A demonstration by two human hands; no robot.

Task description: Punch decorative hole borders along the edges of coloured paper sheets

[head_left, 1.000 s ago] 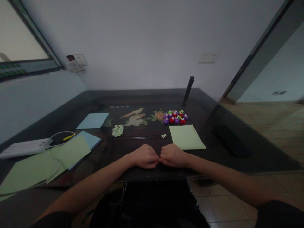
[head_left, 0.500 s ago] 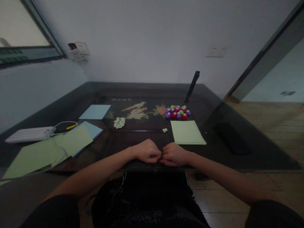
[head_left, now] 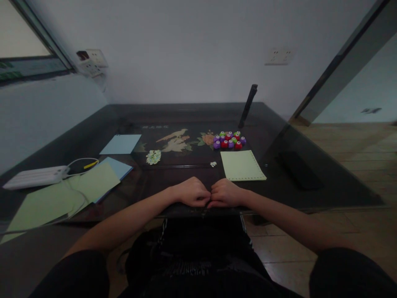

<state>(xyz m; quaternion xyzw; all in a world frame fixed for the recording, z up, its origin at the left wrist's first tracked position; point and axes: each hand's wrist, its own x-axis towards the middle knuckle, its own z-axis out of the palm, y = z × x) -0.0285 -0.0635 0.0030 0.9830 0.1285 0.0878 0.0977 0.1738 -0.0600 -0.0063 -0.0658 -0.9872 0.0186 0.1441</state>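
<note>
My left hand (head_left: 192,192) and my right hand (head_left: 226,193) rest curled into loose fists on the near edge of a dark tabletop (head_left: 155,186). Their knuckles nearly meet, and no object shows in either one. A pale green sheet of punched paper (head_left: 243,166) lies just beyond my right hand. Close to its left edge is a tiny cluster of white pieces (head_left: 213,164). Behind the sheet stand several small purple, red and green balls with eye-like tops (head_left: 229,140). Farther left sits a larger heap of small pale pieces (head_left: 154,157).
Blue paper (head_left: 120,144) and overlapping green sheets (head_left: 62,198) lie on the left, with a white power strip (head_left: 37,177) and its cable. A black stick-like object (head_left: 248,106) stands upright at the back. Toward the right is a dark flat object (head_left: 299,170). A wall closes off the far side.
The view has shifted slightly, so the table and its items sit a little higher and farther left in the picture. Both hands keep the same closed pose at the edge.
</note>
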